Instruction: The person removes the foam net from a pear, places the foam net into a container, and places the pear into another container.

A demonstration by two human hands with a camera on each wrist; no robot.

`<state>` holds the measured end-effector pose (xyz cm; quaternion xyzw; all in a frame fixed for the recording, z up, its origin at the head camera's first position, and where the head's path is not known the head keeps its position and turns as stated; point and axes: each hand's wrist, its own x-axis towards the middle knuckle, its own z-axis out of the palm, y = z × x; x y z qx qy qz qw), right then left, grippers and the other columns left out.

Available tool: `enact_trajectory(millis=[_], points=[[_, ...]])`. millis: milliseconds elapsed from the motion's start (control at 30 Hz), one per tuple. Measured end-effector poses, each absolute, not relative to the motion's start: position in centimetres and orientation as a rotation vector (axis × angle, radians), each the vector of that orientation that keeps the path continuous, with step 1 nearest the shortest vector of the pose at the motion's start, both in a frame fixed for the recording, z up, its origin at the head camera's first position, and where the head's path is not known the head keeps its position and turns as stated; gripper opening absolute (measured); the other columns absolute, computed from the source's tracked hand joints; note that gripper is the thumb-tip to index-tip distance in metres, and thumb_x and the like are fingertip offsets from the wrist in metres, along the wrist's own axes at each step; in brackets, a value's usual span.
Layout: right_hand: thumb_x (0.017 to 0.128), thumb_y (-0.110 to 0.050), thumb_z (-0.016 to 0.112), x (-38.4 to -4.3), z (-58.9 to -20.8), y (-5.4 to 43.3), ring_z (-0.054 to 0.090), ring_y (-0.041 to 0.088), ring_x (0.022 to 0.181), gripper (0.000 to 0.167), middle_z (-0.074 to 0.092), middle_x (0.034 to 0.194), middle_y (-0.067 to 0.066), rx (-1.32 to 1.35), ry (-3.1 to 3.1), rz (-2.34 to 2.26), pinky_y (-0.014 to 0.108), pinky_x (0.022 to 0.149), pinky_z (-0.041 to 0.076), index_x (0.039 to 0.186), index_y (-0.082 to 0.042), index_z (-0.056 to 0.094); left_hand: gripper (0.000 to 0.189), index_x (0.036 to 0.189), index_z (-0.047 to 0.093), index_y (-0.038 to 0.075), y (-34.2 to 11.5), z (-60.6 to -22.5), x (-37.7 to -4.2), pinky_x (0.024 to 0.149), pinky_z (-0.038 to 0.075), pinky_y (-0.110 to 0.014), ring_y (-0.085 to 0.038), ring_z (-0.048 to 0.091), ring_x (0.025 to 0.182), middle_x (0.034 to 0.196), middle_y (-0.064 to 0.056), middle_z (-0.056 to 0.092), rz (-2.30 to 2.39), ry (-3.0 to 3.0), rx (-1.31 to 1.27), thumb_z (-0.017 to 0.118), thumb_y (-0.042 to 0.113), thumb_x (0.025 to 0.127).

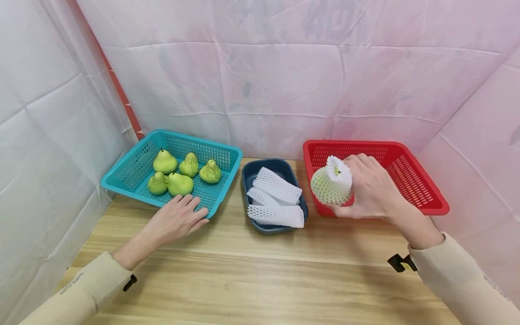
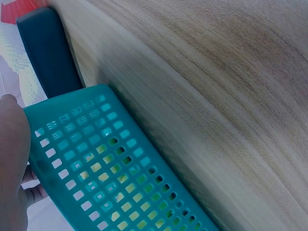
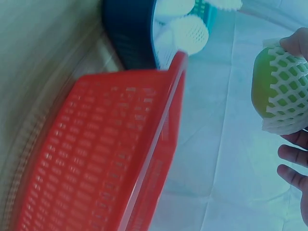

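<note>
My right hand (image 1: 371,187) holds a green pear in a white foam net sleeve (image 1: 331,183), over the near left part of the red basket (image 1: 422,180). In the right wrist view the pear's bare green end (image 3: 261,82) shows beyond the net. My left hand (image 1: 176,219) lies across the front rim of the teal basket (image 1: 126,189), fingers reaching over the rim toward the pears. In the left wrist view its thumb (image 2: 12,144) is beside the rim and holds nothing visible. Several bare green pears (image 1: 180,184) sit inside the teal basket.
Between the two baskets stands a dark blue tub (image 1: 270,230) with several white foam net sleeves (image 1: 278,185), one overhanging its front edge. All stand on a wooden table (image 1: 260,280). Pale cloth (image 1: 280,90) hangs behind and at both sides.
</note>
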<state>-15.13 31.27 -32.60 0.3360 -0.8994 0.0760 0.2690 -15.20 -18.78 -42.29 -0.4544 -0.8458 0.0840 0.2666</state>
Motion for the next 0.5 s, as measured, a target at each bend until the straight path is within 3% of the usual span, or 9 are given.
enact_trajectory(millis=[167, 267, 500], points=[[0.082, -0.075, 0.059, -14.0, -32.8, 29.8, 0.059, 0.03, 0.093, 0.079, 0.065, 0.098, 0.013, 0.966, -2.341, 0.25, 0.049, 0.078, 0.051, 0.108, 0.0, 0.06, 0.057, 0.09, 0.05, 0.014, -18.8, -42.2, -15.2, 0.065, 0.044, -0.034, -0.024, 0.05, 0.074, 0.082, -0.006, 0.048, 0.227, -2.286, -1.226, 0.011, 0.047, 0.115], [0.086, -0.082, 0.047, -13.2, -33.1, 28.7, 0.059, 0.028, 0.093, 0.086, 0.066, 0.099, 0.011, 0.999, -2.294, 0.276, 0.048, 0.077, 0.05, 0.108, 0.0, 0.061, 0.057, 0.09, 0.05, 0.014, -18.8, -42.2, -15.1, 0.065, 0.044, -0.034, -0.024, 0.05, 0.074, 0.082, -0.006, 0.048, 0.223, -2.286, -1.226, 0.011, 0.047, 0.115], [0.081, -0.079, 0.055, -11.1, -34.0, 26.4, 0.06, 0.021, 0.093, 0.082, 0.068, 0.103, 0.007, 1.058, -2.285, 0.343, 0.041, 0.075, 0.051, 0.112, -0.003, 0.064, 0.056, 0.09, 0.049, 0.014, -18.8, -42.3, -15.1, 0.064, 0.042, -0.034, -0.024, 0.05, 0.073, 0.082, -0.006, 0.049, 0.216, -2.279, -1.229, 0.012, 0.047, 0.115]])
